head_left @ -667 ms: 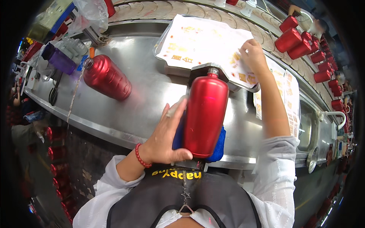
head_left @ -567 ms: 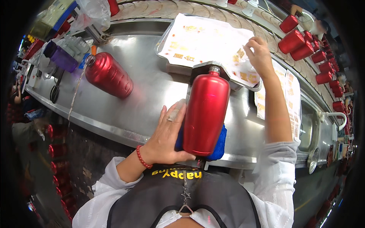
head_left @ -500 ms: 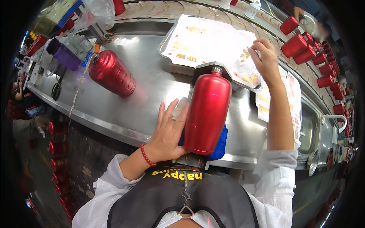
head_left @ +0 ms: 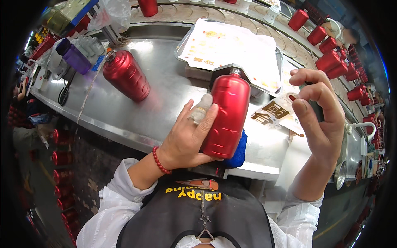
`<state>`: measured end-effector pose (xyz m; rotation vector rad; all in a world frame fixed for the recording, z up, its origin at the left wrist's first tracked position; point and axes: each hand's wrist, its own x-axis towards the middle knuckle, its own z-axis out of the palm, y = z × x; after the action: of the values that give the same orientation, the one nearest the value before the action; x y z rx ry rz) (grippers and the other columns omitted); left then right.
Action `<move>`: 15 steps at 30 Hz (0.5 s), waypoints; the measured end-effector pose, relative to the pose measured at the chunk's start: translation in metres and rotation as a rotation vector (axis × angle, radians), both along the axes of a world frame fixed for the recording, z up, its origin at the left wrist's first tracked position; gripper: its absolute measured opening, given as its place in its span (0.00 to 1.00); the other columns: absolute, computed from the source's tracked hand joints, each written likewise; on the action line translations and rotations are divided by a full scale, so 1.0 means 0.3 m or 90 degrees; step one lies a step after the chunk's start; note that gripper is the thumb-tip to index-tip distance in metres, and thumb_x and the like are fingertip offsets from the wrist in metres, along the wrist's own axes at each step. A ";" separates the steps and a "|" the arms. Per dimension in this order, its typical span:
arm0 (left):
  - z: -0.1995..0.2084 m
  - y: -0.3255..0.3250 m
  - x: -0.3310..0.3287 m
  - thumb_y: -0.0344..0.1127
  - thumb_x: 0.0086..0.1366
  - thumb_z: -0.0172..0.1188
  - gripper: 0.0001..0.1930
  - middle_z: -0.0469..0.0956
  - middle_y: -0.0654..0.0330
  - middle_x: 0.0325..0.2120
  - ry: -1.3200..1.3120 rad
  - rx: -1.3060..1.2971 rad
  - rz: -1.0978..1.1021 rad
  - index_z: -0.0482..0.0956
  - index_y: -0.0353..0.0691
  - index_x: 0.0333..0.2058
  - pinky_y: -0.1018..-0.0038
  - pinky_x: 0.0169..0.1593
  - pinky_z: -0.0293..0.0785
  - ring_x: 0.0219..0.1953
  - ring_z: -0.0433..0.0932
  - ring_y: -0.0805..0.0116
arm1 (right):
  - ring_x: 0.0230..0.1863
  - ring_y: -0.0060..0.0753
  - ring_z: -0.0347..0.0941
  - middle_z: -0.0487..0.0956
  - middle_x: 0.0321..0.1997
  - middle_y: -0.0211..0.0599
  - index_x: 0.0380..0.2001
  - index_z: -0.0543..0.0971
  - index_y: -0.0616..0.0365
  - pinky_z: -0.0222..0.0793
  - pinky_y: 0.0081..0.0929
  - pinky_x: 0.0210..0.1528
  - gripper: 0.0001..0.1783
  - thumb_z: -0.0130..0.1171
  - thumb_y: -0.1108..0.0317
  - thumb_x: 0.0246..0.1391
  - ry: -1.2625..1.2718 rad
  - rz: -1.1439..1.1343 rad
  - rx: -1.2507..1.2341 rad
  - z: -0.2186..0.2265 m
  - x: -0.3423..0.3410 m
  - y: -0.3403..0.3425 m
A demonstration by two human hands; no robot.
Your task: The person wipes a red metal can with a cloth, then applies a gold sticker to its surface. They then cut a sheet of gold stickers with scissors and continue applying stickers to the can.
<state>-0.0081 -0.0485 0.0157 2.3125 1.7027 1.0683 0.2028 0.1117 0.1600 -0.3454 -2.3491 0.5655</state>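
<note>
A glossy red bottle (head_left: pixel 228 111) with raised marks lies tilted in front of me. Its neck rests on a dark angled holder (head_left: pixel 220 73) and its base is by a blue cloth (head_left: pixel 238 153). My left hand (head_left: pixel 188 130) grips the bottle's left side and base; one finger wears a pale cover. To the right, my right hand (head_left: pixel 320 109) is raised off the bench with bent fingers. Between thumb and fingertip it pinches a thin decal (head_left: pixel 271 112) with brown characters. Behind the bottle, a sheet of decals (head_left: pixel 235 41) lies on a metal tray (head_left: pixel 279 62).
Another red bottle (head_left: pixel 127 76) leans at the left of the steel bench (head_left: pixel 169 78), near a purple bottle (head_left: pixel 74 57). A conveyor (head_left: pixel 198 12) carrying red bottles runs along the back. A sink tap (head_left: pixel 366 127) is at the right.
My right hand has come away from the tray, toward me and rightward, with a decal in it. The bottle has turned, showing its raised marks, and my left hand has shifted on it.
</note>
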 end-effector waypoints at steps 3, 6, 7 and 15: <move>-0.033 0.023 0.010 0.55 0.48 0.73 0.60 0.64 0.38 0.60 -0.051 0.051 0.016 0.46 0.28 0.68 0.41 0.64 0.53 0.59 0.67 0.37 | 0.31 0.25 0.69 0.77 0.41 0.41 0.27 0.76 0.63 0.63 0.20 0.32 0.06 0.63 0.74 0.51 0.005 0.007 -0.048 0.000 -0.011 -0.039; -0.054 0.025 0.005 0.52 0.47 0.75 0.60 0.62 0.35 0.61 -0.095 0.054 -0.010 0.47 0.27 0.68 0.46 0.64 0.57 0.60 0.66 0.34 | 0.33 0.26 0.68 0.77 0.42 0.41 0.27 0.75 0.62 0.62 0.22 0.34 0.06 0.63 0.74 0.51 -0.022 0.010 -0.065 -0.001 -0.012 -0.061; -0.055 0.023 0.004 0.51 0.46 0.76 0.61 0.61 0.33 0.61 -0.100 0.046 -0.029 0.46 0.27 0.68 0.48 0.64 0.59 0.61 0.65 0.33 | 0.35 0.28 0.68 0.77 0.42 0.42 0.27 0.75 0.62 0.62 0.24 0.37 0.06 0.63 0.74 0.51 -0.035 0.009 -0.073 0.003 -0.014 -0.069; -0.006 0.027 0.001 0.49 0.50 0.74 0.59 0.48 0.34 0.67 -0.088 0.027 -0.064 0.43 0.30 0.69 0.53 0.69 0.50 0.66 0.54 0.32 | 0.39 0.29 0.71 0.76 0.42 0.41 0.28 0.74 0.64 0.66 0.25 0.40 0.07 0.61 0.73 0.55 -0.003 0.056 -0.175 -0.077 -0.074 -0.040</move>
<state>-0.0077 -0.0403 0.0139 2.2621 1.5121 1.2244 0.1807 0.0998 0.1370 -0.3691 -2.3023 0.9336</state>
